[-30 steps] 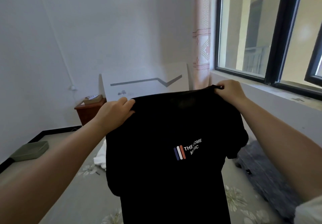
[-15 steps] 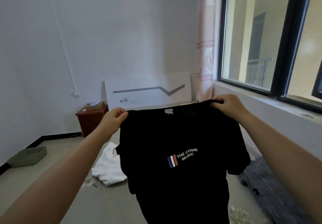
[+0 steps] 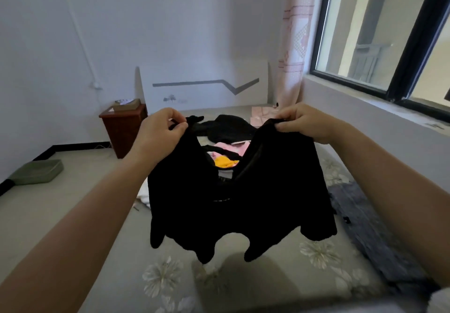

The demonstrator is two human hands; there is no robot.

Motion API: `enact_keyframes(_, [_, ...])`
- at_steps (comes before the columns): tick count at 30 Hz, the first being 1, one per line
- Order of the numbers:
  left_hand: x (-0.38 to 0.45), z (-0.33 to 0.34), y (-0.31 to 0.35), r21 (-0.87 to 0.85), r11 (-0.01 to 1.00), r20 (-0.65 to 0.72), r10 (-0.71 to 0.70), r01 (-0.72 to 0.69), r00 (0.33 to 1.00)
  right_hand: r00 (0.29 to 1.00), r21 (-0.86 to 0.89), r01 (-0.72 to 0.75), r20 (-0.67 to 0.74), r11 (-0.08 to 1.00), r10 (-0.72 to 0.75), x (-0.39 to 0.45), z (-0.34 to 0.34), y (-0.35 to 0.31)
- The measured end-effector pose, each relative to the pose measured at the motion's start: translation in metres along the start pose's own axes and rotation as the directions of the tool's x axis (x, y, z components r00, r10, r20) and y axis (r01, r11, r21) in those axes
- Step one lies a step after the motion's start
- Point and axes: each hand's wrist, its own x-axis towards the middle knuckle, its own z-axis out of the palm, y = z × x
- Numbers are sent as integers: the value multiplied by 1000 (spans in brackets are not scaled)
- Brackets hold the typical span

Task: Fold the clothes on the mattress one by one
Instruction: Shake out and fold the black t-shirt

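While hanging above mattress [image 3: 170, 276] | black shirt [image 3: 243, 203] pinched between left hand [image 3: 160, 132], right hand [image 3: 304, 122]

A black T-shirt [image 3: 241, 205] hangs in the air above the mattress [image 3: 321, 261], held up at its two top corners and sagging in a deep dip between them, its lower edge bunched into uneven points. The mattress is grey-green with pale flower prints. Beyond the shirt, toward 12 o'clock, more clothes lie on it: a black garment [image 3: 229, 127], a pink piece [image 3: 231, 147] and a yellow piece [image 3: 225, 161]. At 9 o'clock of the shirt, white cloth [image 3: 143, 194] peeks out.
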Motion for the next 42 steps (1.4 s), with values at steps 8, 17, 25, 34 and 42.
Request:
enact_keyframes(8, [-6, 17, -103, 474, 866, -116, -117, 159, 986, 984, -427, -126, -170, 896, 57, 72, 54, 44])
enact_keyframes(17, [-2, 102, -272, 592, 778, 205, -397, 209, 894, 982, -507, -172, -23, 844, 186, 172, 204, 194])
enact_keyframes(25, [27, 189, -391, 689, 710, 200, -379, 145, 904, 975, -629, -176, -5, 757, 223, 262, 316, 298])
enact_keyframes(34, [46, 271, -524, 688, 662, 122, -510, 298, 851, 957, -753, -185, 10, 631, 291, 343, 386, 374])
enact_keyframes(42, [7, 315, -595, 608, 777, 418, -485, 159, 768, 985, -723, -34, 92, 690, 145, 356, 431, 431])
